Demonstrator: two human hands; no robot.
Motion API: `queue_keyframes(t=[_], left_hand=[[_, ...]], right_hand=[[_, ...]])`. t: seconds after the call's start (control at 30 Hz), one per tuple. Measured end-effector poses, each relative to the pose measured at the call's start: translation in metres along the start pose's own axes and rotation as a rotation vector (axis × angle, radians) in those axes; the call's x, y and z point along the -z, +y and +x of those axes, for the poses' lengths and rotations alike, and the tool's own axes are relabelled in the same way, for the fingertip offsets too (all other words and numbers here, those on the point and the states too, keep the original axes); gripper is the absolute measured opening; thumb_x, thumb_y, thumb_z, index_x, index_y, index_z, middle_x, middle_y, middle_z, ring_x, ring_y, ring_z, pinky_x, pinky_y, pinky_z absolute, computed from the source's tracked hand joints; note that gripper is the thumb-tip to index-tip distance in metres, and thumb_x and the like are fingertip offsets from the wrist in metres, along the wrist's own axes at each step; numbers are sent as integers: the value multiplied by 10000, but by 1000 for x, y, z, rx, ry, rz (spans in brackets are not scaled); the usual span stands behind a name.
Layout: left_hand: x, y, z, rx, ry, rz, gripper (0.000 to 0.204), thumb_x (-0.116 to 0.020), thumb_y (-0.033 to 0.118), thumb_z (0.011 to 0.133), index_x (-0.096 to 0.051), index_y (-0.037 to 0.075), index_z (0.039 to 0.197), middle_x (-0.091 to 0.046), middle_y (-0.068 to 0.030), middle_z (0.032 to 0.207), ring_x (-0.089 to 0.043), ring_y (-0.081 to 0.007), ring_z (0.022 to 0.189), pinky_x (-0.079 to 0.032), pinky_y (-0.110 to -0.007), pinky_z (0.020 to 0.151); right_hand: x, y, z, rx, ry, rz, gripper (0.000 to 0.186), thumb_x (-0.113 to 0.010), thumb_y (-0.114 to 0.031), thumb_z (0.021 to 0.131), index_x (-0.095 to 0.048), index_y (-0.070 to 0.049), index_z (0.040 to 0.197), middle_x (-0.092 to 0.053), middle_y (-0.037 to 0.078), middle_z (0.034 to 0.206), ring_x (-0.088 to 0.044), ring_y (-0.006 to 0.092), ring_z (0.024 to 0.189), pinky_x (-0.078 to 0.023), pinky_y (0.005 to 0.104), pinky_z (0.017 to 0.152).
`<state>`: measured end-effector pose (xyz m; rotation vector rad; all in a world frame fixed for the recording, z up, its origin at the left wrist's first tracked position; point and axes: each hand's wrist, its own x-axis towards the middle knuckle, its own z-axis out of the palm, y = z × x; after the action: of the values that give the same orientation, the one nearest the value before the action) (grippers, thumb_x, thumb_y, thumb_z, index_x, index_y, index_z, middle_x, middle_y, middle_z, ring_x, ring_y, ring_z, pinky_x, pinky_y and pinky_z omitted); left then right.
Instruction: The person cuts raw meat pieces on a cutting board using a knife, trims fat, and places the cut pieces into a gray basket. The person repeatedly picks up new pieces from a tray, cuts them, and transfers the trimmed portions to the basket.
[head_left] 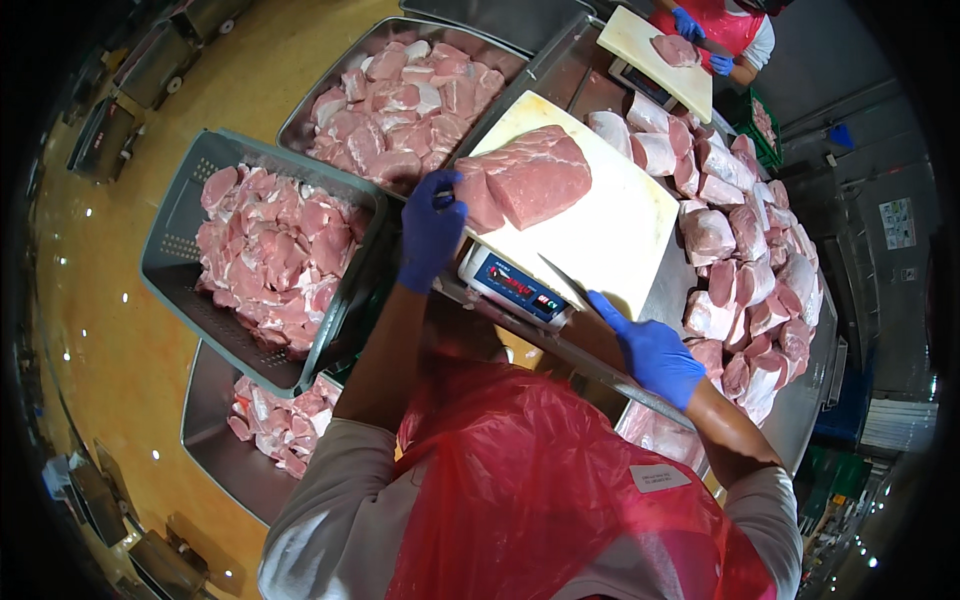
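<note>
A large piece of raw pink meat (545, 180) lies on the white cutting board (615, 215), with a partly separated slice (479, 203) at its left end. My left hand (433, 228), in a blue glove, has its fingers curled at the outer edge of that slice and appears to grip it. In my right hand (655, 355), also blue-gloved, is a knife (566, 278). Its blade points up and left over the board's near edge, apart from the meat. My right index finger stretches forward along the knife; the handle is hidden in my hand.
Under the board sits a digital scale (517, 290). Meat chunks (735, 240) are piled on the metal table to the right. A metal tub (290, 130) and a grey crate (165, 235) of meat stand left. Opposite, a co-worker's gloved hands (688, 24) cut meat on another board (640, 45).
</note>
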<state>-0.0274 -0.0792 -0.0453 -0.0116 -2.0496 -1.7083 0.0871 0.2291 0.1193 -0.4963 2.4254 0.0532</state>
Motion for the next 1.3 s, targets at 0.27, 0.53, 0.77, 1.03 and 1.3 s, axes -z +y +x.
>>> queue_keyframes(t=[0.27, 0.53, 0.77, 1.03, 1.3], left_hand=[[-34, 51, -15, -145, -138, 281, 642, -827, 107, 678, -553, -34, 1241, -625, -258, 1071, -635, -435, 965, -528, -455, 852], [-36, 52, -62, -82, -49, 85, 600, -763, 26, 678, -479, -1, 1206, -591, -231, 1050, -618, -425, 972, -496, -485, 858], [-30, 60, -43, -4, -32, 86, 532, -754, 52, 698, -516, -19, 1169, -624, -221, 999, -632, -423, 927, -509, -469, 825], [5, 25, -11, 21, -150, 153, 547, -789, 120, 721, -567, -44, 1193, -668, -211, 975, -677, -379, 913, -546, -416, 841], [-20, 47, -60, -100, -231, 131, 472, -696, 77, 763, -521, 12, 1196, -644, -256, 977, -647, -467, 904, -526, -492, 770]], right_hand=[[-7, -38, 47, 116, 559, 459, 870, -533, 30, 883, -115, -143, 1627, -629, 308, 755, -636, 476, 686, -488, 539, 664], [35, -79, 131, 118, 645, 348, 851, -539, -18, 882, -125, -113, 1620, -667, 308, 891, -661, 468, 804, -516, 537, 745], [-12, -52, 69, 36, 298, 201, 879, -581, -36, 890, -144, -240, 1625, -667, 267, 1116, -683, 442, 928, -541, 489, 815], [-26, -15, -23, -37, 100, 11, 942, -551, 31, 852, -90, -224, 1633, -674, 270, 801, -677, 465, 766, -532, 537, 680], [11, -81, 94, 108, 664, 402, 839, -558, -28, 895, -134, -103, 1615, -651, 309, 815, -651, 479, 731, -506, 552, 692]])
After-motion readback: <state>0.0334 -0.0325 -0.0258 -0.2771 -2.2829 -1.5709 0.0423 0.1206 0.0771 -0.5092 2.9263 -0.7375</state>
